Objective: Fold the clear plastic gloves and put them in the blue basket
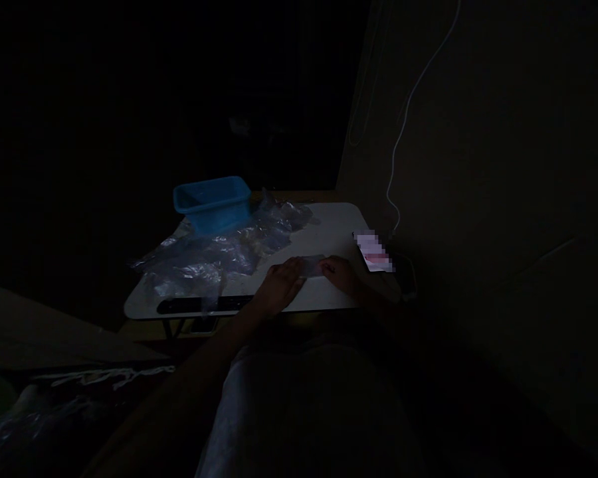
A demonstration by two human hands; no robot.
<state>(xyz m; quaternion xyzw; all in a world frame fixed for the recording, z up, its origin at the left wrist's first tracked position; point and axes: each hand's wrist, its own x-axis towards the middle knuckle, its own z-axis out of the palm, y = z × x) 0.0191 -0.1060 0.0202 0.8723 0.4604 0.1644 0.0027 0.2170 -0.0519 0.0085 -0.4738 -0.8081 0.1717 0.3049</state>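
In dim light, a small flat piece of clear plastic (310, 267), perhaps a folded bag, lies on the white table (329, 232) near its front edge. My left hand (282, 285) rests on its left end with the fingers stretched out flat. At the other end, the fingers of my right hand (339, 273) are curled in and appear to grip the plastic's edge. Left of my hands spreads a heap of crumpled clear plastic bags (204, 259).
A blue plastic basin (219, 209) stands at the table's back left, among the bags. Near the right edge lies a lit phone (373, 252), with a white cable (393, 159) hanging down the wall close by. A dark slot (189, 305) runs along the front edge.
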